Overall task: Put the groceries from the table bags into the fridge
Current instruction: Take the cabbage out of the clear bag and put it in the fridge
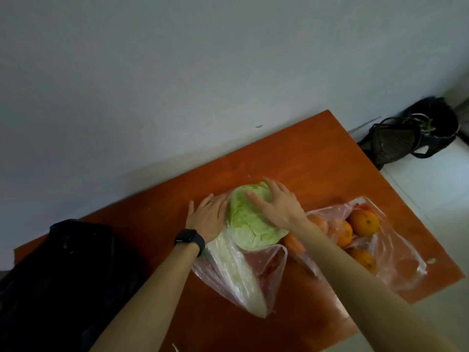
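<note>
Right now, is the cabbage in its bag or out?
Mostly out: the cabbage shows bare on top, the clear bag bunched beneath it.

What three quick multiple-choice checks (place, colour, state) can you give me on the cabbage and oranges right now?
1. Where do the oranges lie?
A. In the clear bag to the right of the cabbage
B. In a cardboard box
C. On a plate

2. What colour is the cabbage?
A. Purple
B. Pale green
C. Red

3. Which hands touch the cabbage?
A. Neither
B. Only one
C. Both the left hand and the right hand

Answers:
1 A: the oranges show through the clear plastic.
2 B: its leaves are pale green.
3 C: the left hand lies against its side and the right hand is spread over its top.
</note>
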Demonstrator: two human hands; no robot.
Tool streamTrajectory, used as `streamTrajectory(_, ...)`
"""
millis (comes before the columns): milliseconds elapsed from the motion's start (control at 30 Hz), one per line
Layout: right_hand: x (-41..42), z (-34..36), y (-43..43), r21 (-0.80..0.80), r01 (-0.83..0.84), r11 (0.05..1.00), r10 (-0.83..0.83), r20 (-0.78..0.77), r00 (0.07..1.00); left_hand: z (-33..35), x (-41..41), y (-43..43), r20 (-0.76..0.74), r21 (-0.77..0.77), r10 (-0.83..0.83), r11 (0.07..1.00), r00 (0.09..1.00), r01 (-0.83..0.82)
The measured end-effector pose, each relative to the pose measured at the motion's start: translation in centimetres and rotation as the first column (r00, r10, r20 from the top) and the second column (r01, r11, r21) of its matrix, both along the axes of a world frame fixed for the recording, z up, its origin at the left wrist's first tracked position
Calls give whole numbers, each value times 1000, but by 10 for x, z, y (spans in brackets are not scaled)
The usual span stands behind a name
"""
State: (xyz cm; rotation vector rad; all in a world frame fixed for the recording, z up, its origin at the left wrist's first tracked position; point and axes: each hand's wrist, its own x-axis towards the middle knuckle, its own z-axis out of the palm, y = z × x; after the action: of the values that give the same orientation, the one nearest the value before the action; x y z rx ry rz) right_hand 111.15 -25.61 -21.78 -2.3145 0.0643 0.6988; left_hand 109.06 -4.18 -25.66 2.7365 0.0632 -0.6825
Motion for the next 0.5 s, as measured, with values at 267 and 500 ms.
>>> streamTrajectory(267, -38, -13, -3, -167, -184, 969, 204, 110, 973, -4, 16, 4, 219, 199, -94, 979, 971, 50)
streamTrajectory(500, -90, -31, -26, -15, -98, 995, 97, 362, 927, 0, 6, -9, 155, -236, 292, 939, 944, -251)
